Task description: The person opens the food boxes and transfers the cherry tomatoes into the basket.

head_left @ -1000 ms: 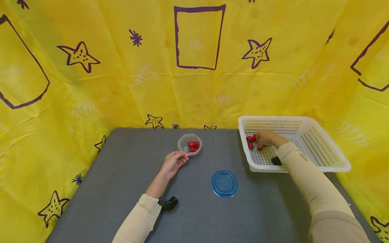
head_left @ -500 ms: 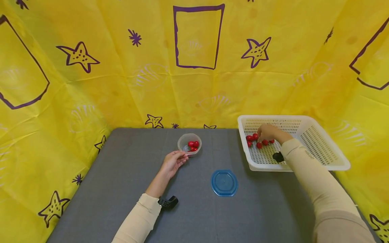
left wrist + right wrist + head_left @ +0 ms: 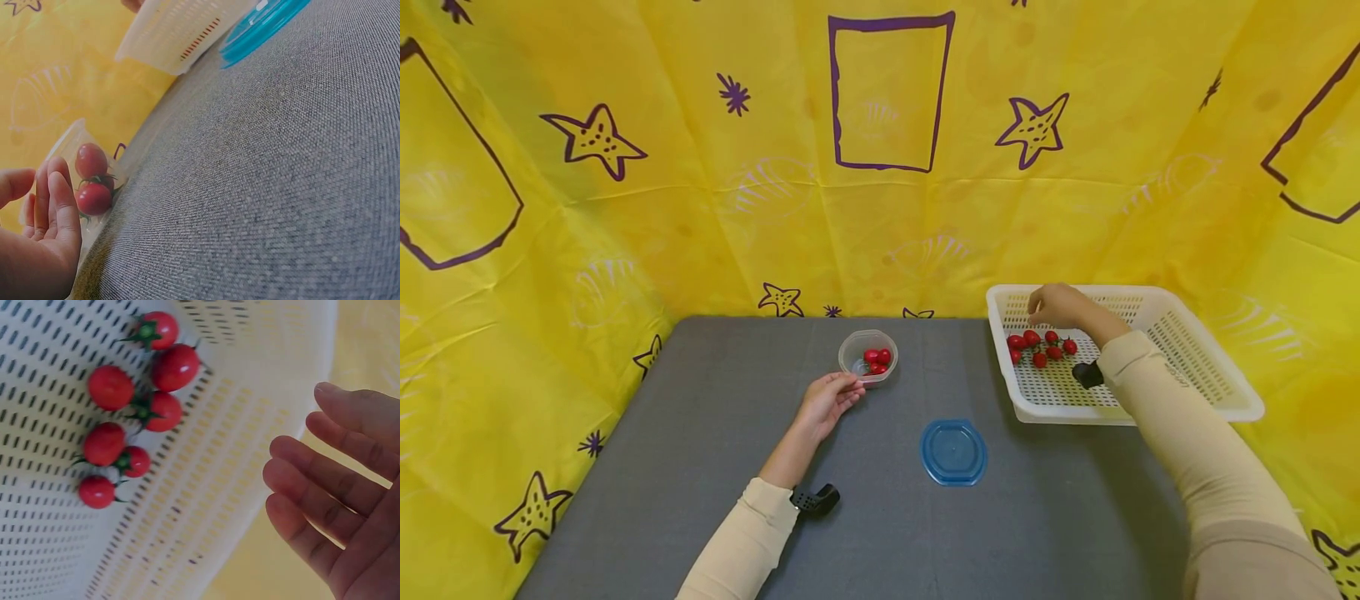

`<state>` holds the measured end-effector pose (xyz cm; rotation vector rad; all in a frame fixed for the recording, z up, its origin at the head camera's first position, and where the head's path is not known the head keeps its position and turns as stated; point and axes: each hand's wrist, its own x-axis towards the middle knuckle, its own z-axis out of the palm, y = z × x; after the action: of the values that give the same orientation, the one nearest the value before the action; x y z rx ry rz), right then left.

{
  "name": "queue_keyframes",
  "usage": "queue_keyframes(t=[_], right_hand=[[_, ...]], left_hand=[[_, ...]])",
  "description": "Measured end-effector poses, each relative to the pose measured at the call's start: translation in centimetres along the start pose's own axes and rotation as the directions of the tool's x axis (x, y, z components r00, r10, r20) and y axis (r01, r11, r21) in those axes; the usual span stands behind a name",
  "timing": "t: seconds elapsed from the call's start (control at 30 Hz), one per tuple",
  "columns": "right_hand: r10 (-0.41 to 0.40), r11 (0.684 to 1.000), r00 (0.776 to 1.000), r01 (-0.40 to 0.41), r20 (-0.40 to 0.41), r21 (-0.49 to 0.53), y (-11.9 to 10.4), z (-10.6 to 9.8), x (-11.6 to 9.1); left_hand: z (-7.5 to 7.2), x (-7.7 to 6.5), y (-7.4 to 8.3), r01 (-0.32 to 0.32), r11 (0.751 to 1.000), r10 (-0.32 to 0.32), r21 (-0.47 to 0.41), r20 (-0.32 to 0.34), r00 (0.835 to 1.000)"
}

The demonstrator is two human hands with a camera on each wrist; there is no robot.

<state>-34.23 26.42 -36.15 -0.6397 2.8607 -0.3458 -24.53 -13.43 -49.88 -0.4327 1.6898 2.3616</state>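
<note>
Here, yellow drapery (image 3: 880,242) backs basket (image 3: 1067,414) and grey tabletop (image 3: 880,533).

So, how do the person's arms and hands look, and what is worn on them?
The left hand and right hand wear no gloves. The left sleeve is plain cream; the right sleeve, also cream, has small, unreadable lettering and a darker beige section higher up. A black strap with holes shows at the left wrist, and a black object at the right.

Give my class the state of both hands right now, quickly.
Left hand: holding the clear container by its rim.
Right hand: open, holding nothing.
</note>
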Motion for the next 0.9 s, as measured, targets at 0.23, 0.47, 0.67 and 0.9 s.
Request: queue_keyframes(t=[0.23, 0.47, 0.67, 0.9], right_hand=[[-0.039, 0.999, 0.999, 0.04, -0.028, 0.011, -1.8, -1.0, 0.6], [-0.087, 0.996, 0.996, 0.087, -0.001, -0.03, -4.4, -1.8, 1.9], [-0.12, 0.99, 0.993, 0.121, 0.018, -0.076, -7.1, -2.1, 3.2], [-0.181, 0.983, 0.983, 0.18, -0.021, -0.035, -10.0, -1.2, 4.9]], left_hand=[[0.0, 0.0, 0.0, -0.003, 1.0, 0.003, 0.001, 0.01, 1.0], [0.0, 0.0, -0.1, -0.003, 1.0, 0.003, 0.005, -0.003, 1.0], [0.1, 0.1, -0.2, -0.011, 1.0, 0.011, -0.008, 0.0, 1.0], [0.2, 0.1, -0.3, -0.018, 1.0, 0.018, 0.0, -0.006, 1.0]])
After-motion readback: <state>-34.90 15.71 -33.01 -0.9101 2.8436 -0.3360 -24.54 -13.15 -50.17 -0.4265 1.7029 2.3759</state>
